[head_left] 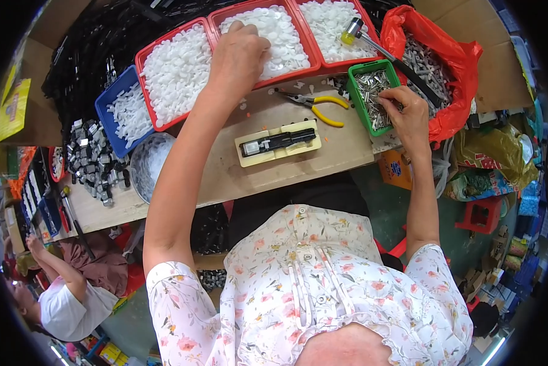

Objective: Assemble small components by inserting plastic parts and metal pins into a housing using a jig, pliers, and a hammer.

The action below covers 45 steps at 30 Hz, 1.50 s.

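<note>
My left hand (240,58) reaches into the middle red tray (315,53), its fingers curled down at the small white plastic discs (283,39); the fingertips and whatever they grip are hidden. Above the green tray (354,97) my right hand (409,116) is closed in a pinch over small metal pins (371,85), and I cannot make out what is between the fingers. On the bench between my arms lies a cream holder (279,155) with a long black part (280,141) set in it. Yellow-handled pliers (316,104) rest behind it.
A hammer (408,76) lies across the red bag (463,49) of metal parts. More red trays, a blue tray (123,149), a round bowl (141,177) and a heap of metal blocks (94,158) stand around. Another person (73,305) sits at the lower left.
</note>
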Tool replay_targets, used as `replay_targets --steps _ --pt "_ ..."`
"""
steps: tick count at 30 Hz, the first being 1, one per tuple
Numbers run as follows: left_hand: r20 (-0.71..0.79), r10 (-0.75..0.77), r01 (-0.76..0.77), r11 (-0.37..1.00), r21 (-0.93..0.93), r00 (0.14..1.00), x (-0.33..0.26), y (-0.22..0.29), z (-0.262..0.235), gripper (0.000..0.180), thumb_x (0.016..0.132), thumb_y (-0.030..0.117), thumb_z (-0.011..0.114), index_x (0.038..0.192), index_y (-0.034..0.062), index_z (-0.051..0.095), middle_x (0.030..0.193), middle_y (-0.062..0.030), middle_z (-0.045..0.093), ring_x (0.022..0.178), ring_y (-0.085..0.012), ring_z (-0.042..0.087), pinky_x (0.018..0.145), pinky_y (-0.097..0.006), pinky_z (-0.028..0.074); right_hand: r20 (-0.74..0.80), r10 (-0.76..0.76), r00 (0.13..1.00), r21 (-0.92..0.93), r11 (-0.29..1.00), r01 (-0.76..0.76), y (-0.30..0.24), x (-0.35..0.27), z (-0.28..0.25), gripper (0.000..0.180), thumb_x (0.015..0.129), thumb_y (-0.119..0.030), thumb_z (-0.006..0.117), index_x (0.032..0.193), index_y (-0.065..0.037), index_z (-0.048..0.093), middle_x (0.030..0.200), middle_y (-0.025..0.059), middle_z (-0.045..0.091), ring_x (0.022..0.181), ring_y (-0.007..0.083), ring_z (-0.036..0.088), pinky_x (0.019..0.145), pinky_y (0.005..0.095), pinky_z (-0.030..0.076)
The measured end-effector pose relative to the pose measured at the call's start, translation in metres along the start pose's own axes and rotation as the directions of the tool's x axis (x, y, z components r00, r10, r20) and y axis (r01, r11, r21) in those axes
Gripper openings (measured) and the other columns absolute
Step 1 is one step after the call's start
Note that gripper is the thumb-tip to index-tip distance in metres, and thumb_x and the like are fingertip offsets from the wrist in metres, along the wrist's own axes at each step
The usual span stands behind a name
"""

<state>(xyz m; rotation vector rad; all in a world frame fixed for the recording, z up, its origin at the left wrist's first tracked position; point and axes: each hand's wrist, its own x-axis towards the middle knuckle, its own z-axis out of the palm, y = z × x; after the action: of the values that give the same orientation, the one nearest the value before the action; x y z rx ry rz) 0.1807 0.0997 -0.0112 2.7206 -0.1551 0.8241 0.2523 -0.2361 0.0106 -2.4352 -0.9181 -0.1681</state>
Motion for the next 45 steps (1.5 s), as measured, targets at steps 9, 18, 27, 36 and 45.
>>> replay_targets --steps 9,18,27,36,45 --pt "0.032 -0.263 0.254 0.881 -0.399 0.964 -0.008 0.039 -0.032 0.012 0.087 0.012 0.073 0.090 0.0010 0.077 0.084 -0.0096 0.071 0.076 -0.0237 0.062 0.071 -0.034 0.049 -0.119 0.115 0.986 0.461 0.886 -0.047 -0.039 0.000 -0.001 0.009 0.086 -0.001 0.073 0.094 0.003 0.071 0.088 0.0040 0.072 0.081 0.0093 0.064 0.073 0.0257 0.050" --pt "0.519 -0.533 0.662 0.107 -0.742 0.669 -0.055 0.096 -0.050 0.017 0.092 0.014 0.071 0.095 -0.0015 0.075 0.084 -0.0006 0.068 0.079 -0.0059 0.058 0.075 -0.022 0.044 -0.140 -0.174 0.975 0.695 0.684 0.222 -0.111 0.009 0.035 0.009 0.084 0.006 0.071 0.091 0.002 0.068 0.097 0.0093 0.070 0.091 0.0184 0.067 0.082 0.0284 0.052" --pt "0.515 -0.537 0.666 0.123 -0.736 0.669 -0.075 0.091 -0.053 0.015 0.091 0.013 0.072 0.094 -0.0017 0.073 0.083 -0.0007 0.067 0.078 -0.0056 0.057 0.071 -0.022 0.043 -0.138 -0.270 0.953 0.533 0.791 0.301 -0.124 0.004 0.046 0.012 0.081 0.006 0.073 0.091 0.002 0.068 0.092 0.0119 0.070 0.085 0.0231 0.069 0.076 0.0311 0.054" --pt "0.421 -0.551 0.638 0.289 -0.714 0.721 -0.081 0.090 -0.056 0.021 0.087 0.018 0.072 0.089 -0.0026 0.075 0.071 0.0001 0.063 0.066 -0.0056 0.050 0.058 -0.026 0.040 -0.206 -0.474 0.856 0.277 0.810 0.516 -0.128 0.002 0.051 0.019 0.077 0.003 0.076 0.094 -0.002 0.068 0.092 0.0108 0.070 0.085 0.0276 0.068 0.073 0.0346 0.051" --pt "0.714 -0.461 0.715 -0.214 -0.666 0.527 -0.077 0.086 -0.059 0.015 0.089 0.017 0.072 0.087 0.0018 0.073 0.075 -0.0031 0.068 0.063 -0.0055 0.056 0.059 -0.020 0.040 -0.182 -0.434 0.882 0.418 0.778 0.469 -0.111 -0.005 0.051 0.025 0.076 0.005 0.076 0.099 -0.002 0.069 0.094 0.0103 0.070 0.086 0.0279 0.068 0.077 0.0360 0.052"
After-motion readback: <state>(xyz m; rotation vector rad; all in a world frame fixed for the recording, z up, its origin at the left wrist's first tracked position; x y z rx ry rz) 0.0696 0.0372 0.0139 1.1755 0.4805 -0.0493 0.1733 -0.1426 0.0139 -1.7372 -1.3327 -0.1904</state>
